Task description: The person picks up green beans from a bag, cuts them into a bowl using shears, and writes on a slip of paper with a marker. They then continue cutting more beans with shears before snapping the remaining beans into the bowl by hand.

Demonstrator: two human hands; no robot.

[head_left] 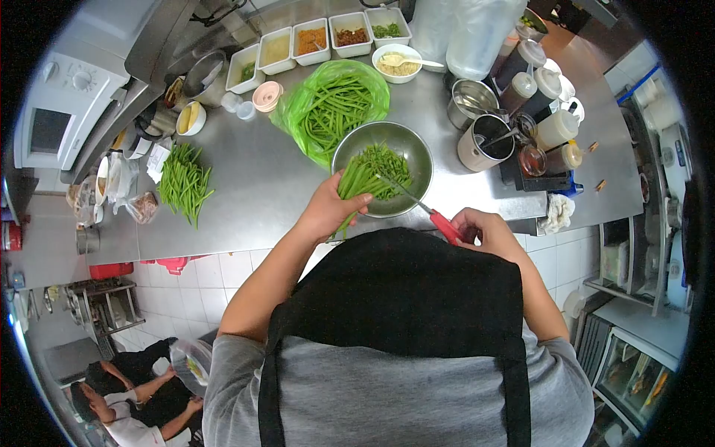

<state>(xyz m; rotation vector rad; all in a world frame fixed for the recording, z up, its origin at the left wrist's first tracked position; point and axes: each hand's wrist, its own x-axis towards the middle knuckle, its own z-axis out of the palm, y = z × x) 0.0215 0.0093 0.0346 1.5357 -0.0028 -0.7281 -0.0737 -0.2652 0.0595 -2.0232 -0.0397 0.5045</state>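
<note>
My left hand [333, 211] is closed round a bunch of long green beans [357, 183] at the near left rim of a steel mixing bowl [422, 165]. Short cut bean pieces [395, 167] lie inside the bowl. In my right hand [485, 229] is a pair of red-handled scissors [445, 226], its metal blades reaching over the bowl to the ends of the bunch. Just behind the bowl, a green plastic bag [290, 112] lies open, full of whole beans. Another pile of beans [183, 180] rests on the counter to the left.
White tubs [275, 51] of chopped ingredients line the back of the steel counter [261, 205]. A white bowl with a spoon [398, 62] stands behind the bag. Metal pots [474, 102] and sauce bottles [557, 130] crowd the right. Two people [134, 395] are at lower left.
</note>
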